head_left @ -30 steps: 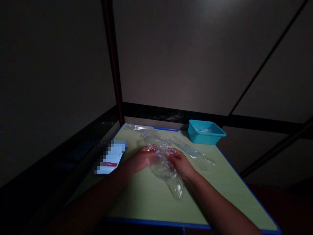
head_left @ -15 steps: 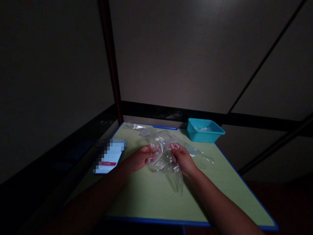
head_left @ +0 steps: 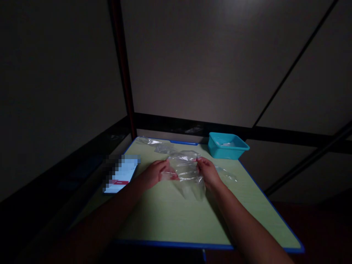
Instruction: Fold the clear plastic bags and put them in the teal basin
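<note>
A clear plastic bag point(head_left: 185, 170) is stretched between my two hands above the table. My left hand point(head_left: 158, 173) pinches its left side, with some fingers seen through the film. On the other side my right hand point(head_left: 207, 170) grips the bag between thumb and fingers. The lower part of the film hangs loose toward the tabletop. More clear plastic point(head_left: 162, 147) lies behind the bag toward the far left corner, and another piece of clear film point(head_left: 228, 174) rests to the right of my right hand.
The pale green table point(head_left: 170, 220) has a blue edge. A turquoise basket point(head_left: 229, 152) with something pale inside stands at the far right corner. On the left lies a phone point(head_left: 121, 179) with a lit, partly blurred screen. Dark panelled walls rise behind and to the left.
My hands have moved apart slightly, and the crumpled bag is now spread wider and flatter between them. The camera view has shifted a little.
</note>
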`<state>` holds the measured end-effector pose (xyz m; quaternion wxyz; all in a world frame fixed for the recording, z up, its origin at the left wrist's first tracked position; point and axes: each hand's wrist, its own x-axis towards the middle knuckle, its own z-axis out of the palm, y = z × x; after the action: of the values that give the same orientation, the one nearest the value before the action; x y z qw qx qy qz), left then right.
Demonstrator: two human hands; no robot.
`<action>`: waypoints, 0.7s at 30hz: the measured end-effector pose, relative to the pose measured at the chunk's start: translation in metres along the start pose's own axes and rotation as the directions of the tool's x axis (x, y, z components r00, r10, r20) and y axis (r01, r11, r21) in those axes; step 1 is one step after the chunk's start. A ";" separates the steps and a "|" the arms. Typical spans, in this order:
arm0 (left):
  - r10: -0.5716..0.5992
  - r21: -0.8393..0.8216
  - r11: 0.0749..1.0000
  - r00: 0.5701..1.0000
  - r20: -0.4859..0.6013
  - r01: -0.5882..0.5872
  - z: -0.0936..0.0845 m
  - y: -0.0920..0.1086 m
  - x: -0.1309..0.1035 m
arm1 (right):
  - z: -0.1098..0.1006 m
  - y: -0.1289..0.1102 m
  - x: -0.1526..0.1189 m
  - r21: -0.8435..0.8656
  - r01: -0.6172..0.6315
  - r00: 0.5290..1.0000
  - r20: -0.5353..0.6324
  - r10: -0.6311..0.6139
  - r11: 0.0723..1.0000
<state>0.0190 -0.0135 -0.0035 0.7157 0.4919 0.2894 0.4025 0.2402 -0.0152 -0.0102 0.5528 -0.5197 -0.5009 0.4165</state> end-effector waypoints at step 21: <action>0.268 0.258 0.943 0.941 -0.208 -0.212 -0.002 0.010 0.008 | 0.006 -0.017 -0.028 -0.389 0.472 0.777 0.607 -0.166 0.791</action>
<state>0.0183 -0.0038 0.0045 0.5584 0.5515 0.3562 0.5071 0.2289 -0.0432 0.0027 0.2905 -0.4125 -0.8133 0.2899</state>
